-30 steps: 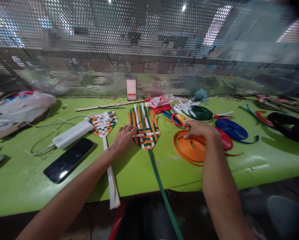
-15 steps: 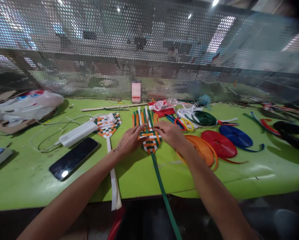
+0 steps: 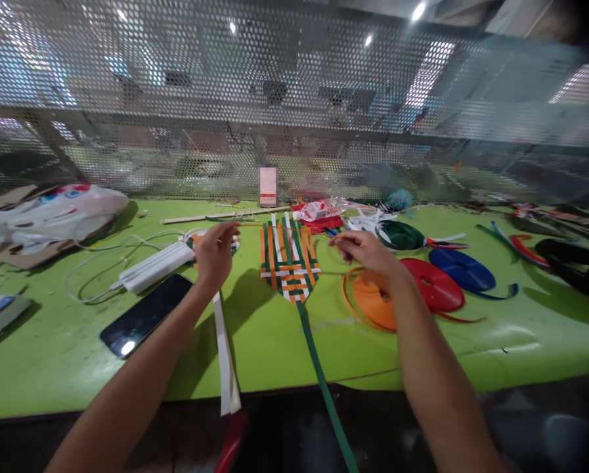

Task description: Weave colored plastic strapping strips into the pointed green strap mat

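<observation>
Woven piece: flat on the surface, between the left hand and the right hand; orange, green and white strips are interlaced at its tapered near end.
Long axis: runs from near to far, with loose strip ends on the far side and a green strip trailing from the tapered tip over the surface's near edge.
Left hand: raised to the left of the woven piece, level with its far half; the fingertips look pinched on a thin orange strip.
Thin orange strip: leads from those fingertips towards the woven piece's far part, crosswise to its long axis; too faint beyond that to tell whether it reaches the right hand.
Right hand: raised to the right of the woven piece, fingers bent and pointing towards it; whether they grip anything cannot be told.
Nearer hand: the right, its fingertips just beside the woven piece's right edge; the left is a little farther off.
Coils: right of the woven piece, an orange coil, then a red coil and a blue coil.
Phone: well left of the woven piece, dark screen up.
</observation>
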`<action>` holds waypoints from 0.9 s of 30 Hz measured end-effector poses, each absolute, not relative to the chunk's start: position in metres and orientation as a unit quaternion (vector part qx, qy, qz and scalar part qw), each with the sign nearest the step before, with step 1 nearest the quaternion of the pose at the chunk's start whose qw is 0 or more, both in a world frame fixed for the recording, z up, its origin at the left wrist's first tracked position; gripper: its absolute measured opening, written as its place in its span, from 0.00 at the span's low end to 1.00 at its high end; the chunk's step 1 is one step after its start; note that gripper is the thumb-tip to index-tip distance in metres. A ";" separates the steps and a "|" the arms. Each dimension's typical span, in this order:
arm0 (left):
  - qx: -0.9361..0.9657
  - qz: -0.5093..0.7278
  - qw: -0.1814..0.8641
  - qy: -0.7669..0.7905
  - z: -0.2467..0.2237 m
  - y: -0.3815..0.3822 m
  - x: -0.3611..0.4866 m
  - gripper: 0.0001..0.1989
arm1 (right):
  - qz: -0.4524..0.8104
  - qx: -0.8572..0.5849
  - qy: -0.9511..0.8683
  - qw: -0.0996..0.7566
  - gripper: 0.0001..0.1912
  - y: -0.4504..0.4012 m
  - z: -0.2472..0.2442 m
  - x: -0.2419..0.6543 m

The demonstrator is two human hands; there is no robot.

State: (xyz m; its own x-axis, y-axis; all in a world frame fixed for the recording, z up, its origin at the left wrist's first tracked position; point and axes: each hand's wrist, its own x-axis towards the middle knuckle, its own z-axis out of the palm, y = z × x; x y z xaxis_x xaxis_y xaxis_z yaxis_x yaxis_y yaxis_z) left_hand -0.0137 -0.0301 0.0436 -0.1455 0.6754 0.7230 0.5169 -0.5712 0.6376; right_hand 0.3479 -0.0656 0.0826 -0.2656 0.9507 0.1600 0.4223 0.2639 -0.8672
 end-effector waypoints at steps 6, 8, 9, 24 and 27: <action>0.442 0.735 0.319 0.404 0.049 -0.006 -0.034 0.13 | 0.444 -0.457 -0.595 0.490 0.27 -0.066 0.091 0.375; 0.360 0.746 0.419 0.372 0.051 -0.002 -0.037 0.13 | 0.432 -0.479 -0.584 0.493 0.27 -0.067 0.093 0.374; 0.327 0.746 0.456 0.360 0.051 -0.001 -0.039 0.13 | 0.430 -0.487 -0.582 0.489 0.27 -0.067 0.094 0.374; 0.236 0.729 0.550 0.333 0.049 0.009 -0.067 0.16 | 0.478 -0.516 -0.618 0.352 0.29 -0.056 0.075 0.374; 0.282 0.688 0.566 0.356 0.049 0.003 -0.052 0.21 | 0.461 -0.517 -0.649 0.316 0.30 -0.053 0.068 0.361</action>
State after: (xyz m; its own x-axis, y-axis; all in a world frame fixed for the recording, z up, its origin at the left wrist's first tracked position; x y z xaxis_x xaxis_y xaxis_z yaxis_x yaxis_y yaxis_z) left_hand -0.0525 0.0032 0.0487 -0.1990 0.9799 -0.0151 -0.5780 -0.1049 0.8092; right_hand 0.3613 -0.0531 0.0685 -0.2658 0.9617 -0.0666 0.3795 0.0409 -0.9243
